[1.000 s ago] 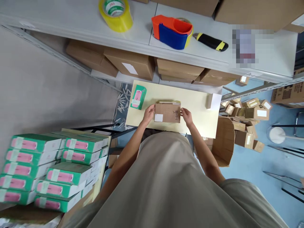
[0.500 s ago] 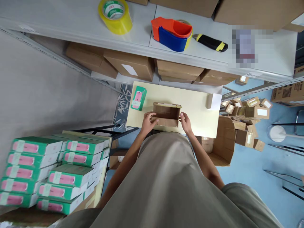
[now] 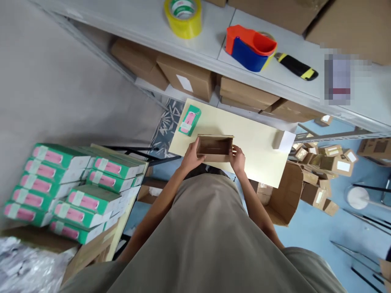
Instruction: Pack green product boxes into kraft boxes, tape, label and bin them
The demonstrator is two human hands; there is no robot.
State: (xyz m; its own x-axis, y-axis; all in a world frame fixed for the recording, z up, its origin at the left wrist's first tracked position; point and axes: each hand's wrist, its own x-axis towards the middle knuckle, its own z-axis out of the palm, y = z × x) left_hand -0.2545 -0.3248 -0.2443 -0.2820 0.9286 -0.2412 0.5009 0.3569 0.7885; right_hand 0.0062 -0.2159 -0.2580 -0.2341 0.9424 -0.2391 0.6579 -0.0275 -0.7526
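An open brown cardboard box sits at the near edge of the pale yellow tabletop, its hollow inside facing up. My left hand grips its left end, thumb along the near side. At the right end, my right hand holds the box with bent fingers against its wall. A green box with a pink bottle picture lies on the tabletop, up and left of the cardboard box. Toward the tabletop's right end stands a small white box.
A grey shelf carries yellow tape, an orange and blue tape dispenser and a black-yellow utility knife. Stacked green boxes stand at left. At right are a large open carton and a heap of small cartons.
My view has turned and shifted. Both hands have closed in on the cardboard box's ends; the right fingers, looser before, now press on its wall. The box's far flap looks more upright.
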